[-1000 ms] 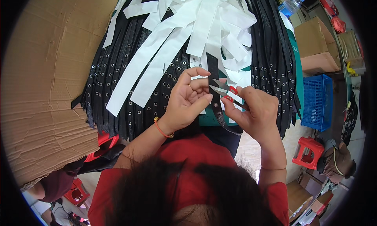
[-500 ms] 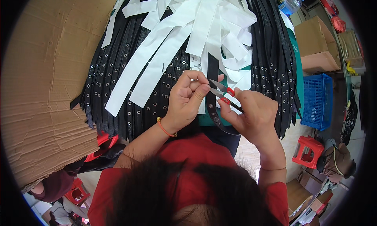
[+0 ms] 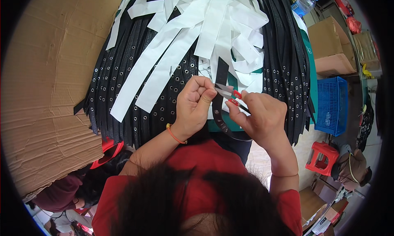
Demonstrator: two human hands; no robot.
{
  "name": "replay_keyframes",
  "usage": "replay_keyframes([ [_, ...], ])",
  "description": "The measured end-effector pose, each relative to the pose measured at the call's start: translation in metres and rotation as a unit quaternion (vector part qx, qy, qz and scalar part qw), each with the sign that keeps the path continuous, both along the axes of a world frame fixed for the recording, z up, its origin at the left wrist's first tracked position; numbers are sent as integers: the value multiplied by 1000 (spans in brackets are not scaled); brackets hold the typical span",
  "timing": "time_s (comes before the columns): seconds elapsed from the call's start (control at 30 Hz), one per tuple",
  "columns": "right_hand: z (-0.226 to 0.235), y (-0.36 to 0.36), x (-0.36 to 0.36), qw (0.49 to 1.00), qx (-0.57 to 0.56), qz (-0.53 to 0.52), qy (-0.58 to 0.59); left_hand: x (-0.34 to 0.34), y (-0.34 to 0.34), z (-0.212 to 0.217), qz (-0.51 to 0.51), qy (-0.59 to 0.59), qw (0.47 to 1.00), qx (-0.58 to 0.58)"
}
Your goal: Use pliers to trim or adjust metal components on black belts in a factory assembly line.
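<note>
Between both hands' fingers [image 3: 208,94], belt [image 3: 220,78] (black)

One red-handled snips [image 3: 230,94], one blue crate [image 3: 331,106], one red stool [image 3: 322,164], two cardboard boxes [image 3: 331,47], one bottle [image 3: 304,4].

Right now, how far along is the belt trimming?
Done: it seems many black belts lie piled on the table, with white strips over them. In hand: the left hand pinches one belt while the right hand holds snips at it. Left: unclear, since finished and unfinished belts look alike.
</note>
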State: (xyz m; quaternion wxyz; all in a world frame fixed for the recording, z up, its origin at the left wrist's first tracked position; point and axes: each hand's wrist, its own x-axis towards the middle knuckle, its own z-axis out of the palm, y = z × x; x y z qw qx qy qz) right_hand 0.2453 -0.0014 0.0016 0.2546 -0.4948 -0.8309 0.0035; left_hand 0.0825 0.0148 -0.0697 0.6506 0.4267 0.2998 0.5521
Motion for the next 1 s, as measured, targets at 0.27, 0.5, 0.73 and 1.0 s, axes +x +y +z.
replay_keyframes([
  [0.27, 4, 0, 3, 1000, 14, 3, 15, 0, -3, 7, -3, 15, 1000, 6],
  [0.5, 4, -4, 4, 1000, 15, -1, 18, 8, -6, 11, 35, 9, 999, 15],
  [0.73, -2, -4, 5, 998, 51, 13, 17, 3, -4, 7, 10, 23, 999, 33],
  [1.0, 2, -5, 3, 999, 35, 14, 0, 3, -4, 6, 15, 46, 998, 47],
])
